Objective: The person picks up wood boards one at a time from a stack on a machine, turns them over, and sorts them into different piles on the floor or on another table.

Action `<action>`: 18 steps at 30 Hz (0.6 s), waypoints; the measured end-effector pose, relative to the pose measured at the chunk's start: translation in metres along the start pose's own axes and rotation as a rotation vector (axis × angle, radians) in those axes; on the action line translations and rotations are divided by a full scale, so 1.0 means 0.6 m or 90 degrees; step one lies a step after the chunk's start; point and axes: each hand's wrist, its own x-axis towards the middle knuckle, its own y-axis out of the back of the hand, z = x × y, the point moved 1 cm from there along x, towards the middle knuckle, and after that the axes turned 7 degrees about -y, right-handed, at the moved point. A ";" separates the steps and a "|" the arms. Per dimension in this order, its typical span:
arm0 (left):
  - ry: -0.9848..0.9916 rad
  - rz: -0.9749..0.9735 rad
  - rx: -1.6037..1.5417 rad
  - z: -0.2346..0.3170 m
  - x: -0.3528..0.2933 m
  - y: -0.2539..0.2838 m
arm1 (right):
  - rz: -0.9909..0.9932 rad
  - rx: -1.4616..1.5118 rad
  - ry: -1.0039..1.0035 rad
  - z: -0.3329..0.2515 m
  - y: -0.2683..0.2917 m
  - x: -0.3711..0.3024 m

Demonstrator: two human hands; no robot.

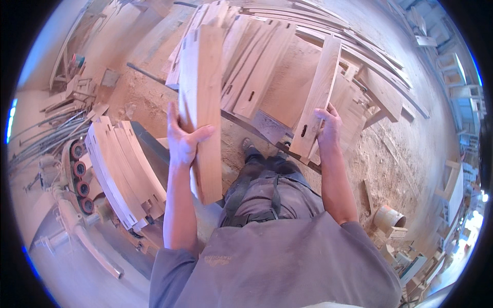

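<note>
My left hand (185, 137) is wrapped around a long, thick wooden beam (209, 92), thumb across its face. It stands up in front of me at the centre left, its lower end near my waist. On the right, my right hand (329, 126) grips the edge of a flatter wooden board (321, 84) near its lower end. A dark oblong slot shows in that board beside my fingers. Between the two pieces lie several slotted wooden boards (262, 66) side by side, partly hidden behind the beam.
A stack of curved wooden pieces (123, 169) stands at my left, beside a machine with a row of round rollers (79, 169). Long planks (380, 61) lie at the far right. Sawdust (385, 149) covers the floor, where a bucket (389, 218) lies near the right.
</note>
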 end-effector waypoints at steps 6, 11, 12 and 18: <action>0.044 0.163 0.020 -0.031 -0.042 0.132 | 0.081 -0.289 0.078 0.005 -0.072 0.022; 0.077 0.234 -0.021 -0.085 -0.058 0.182 | 0.271 -1.004 0.208 -0.012 -0.167 0.013; 0.095 0.239 -0.008 -0.088 -0.059 0.186 | 0.255 -1.068 0.199 -0.010 -0.171 0.025; 0.113 0.251 -0.037 -0.121 -0.056 0.197 | 0.343 -1.055 0.167 -0.015 -0.199 0.026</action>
